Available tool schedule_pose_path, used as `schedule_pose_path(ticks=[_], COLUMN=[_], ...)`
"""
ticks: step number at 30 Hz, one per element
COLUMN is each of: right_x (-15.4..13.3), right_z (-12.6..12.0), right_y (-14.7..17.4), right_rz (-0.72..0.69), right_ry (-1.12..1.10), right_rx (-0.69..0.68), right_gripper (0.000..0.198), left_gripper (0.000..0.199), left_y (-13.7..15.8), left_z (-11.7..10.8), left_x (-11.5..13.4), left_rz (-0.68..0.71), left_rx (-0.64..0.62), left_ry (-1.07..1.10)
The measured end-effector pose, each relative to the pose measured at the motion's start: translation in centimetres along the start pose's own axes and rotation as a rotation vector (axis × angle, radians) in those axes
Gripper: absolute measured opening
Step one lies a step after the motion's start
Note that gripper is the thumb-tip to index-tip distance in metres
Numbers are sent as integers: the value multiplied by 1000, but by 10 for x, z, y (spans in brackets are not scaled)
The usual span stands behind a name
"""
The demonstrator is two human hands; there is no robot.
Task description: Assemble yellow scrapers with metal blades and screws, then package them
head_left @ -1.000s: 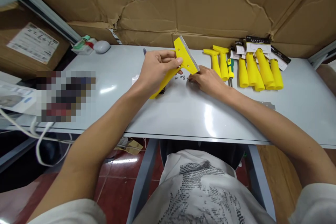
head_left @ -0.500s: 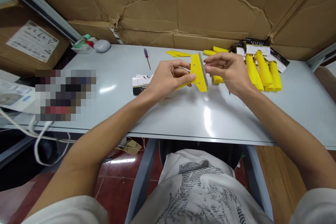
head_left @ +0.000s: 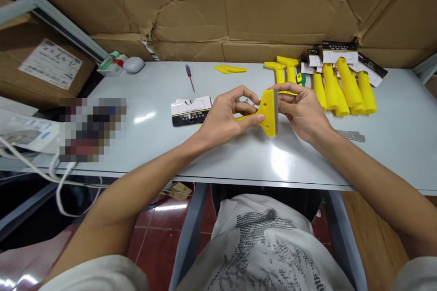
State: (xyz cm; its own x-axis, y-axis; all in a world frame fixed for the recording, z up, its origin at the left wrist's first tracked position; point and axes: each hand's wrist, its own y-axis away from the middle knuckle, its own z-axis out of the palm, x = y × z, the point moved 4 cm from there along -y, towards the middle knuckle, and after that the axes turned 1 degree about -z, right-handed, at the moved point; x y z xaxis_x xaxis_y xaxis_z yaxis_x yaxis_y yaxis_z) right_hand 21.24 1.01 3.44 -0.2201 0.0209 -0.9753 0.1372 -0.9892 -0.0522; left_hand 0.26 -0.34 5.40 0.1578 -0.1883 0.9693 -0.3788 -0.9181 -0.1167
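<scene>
My left hand (head_left: 226, 112) is closed around the narrow neck of a yellow scraper (head_left: 268, 120), its thumb lying on the near face. Two small holes show in the scraper's wide head. Along the head's right side runs a straight metal blade (head_left: 276, 122). My right hand (head_left: 303, 110) pinches at the upper part of that blade, with some fingertips hidden behind it. Flat metal blades (head_left: 353, 135) lie on the table just right of my right wrist.
Yellow handles with black-and-white cards (head_left: 350, 84) are piled at the back right, beside yellow scraper bodies (head_left: 285, 66). Toward the back left are a screwdriver (head_left: 190, 77), yellow pieces (head_left: 230, 69) and a mouse (head_left: 133, 64). A printed card (head_left: 189, 111) lies by my left hand.
Both hands have come lower and closer to me with the scraper. Its blade edge has turned from leaning to nearly upright, and my right fingers have closed in on it.
</scene>
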Motion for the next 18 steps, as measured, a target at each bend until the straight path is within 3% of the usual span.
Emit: schedule_pose_path(ticks=[11, 15, 18], right_x=[-10, -11, -9], right_z=[-1, -3, -3], right_y=[4, 2, 0], right_rz=[-56, -140, -332], right_ry=[98, 274, 599], right_rx=[-94, -78, -23], right_gripper=[51, 37, 33], left_gripper=[61, 60, 54], left_y=[-6, -11, -18], left_z=[-2, -14, -34], left_x=[-6, -5, 0], left_rz=[90, 103, 167], left_rx=[100, 119, 189], left_ry=[-39, 16, 77])
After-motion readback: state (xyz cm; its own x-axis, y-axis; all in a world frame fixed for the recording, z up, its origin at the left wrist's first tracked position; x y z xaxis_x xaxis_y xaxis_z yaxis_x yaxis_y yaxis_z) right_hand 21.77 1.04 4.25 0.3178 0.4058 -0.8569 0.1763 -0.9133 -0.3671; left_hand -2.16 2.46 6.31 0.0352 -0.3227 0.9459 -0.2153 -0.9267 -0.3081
